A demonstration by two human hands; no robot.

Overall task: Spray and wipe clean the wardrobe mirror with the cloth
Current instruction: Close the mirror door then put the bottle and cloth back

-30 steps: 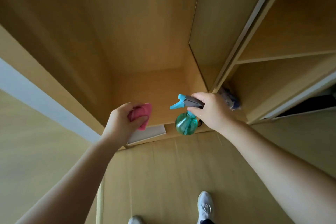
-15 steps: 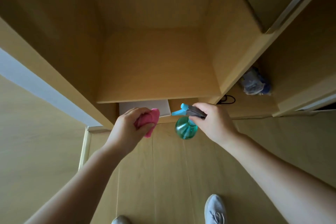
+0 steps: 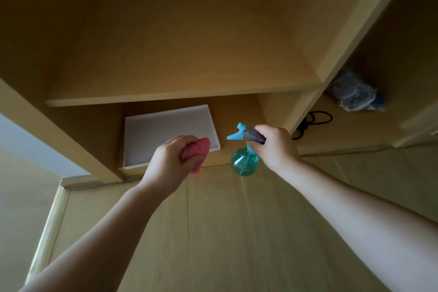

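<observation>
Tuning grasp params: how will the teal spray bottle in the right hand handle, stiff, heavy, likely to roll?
The spray bottle looks like rigid translucent plastic, so probably stiff and smooth. Its bulbous body would likely roll if laid sideways. The right hand holds it by the head alone, so probably fairly light; fill level unclear.

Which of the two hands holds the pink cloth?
The left hand grips the crumpled pink cloth; the right hand holds the teal plastic spray bottle.

Matt wooden shelf [image 3: 180, 96], translucent plastic bottle [image 3: 244, 163]
</observation>
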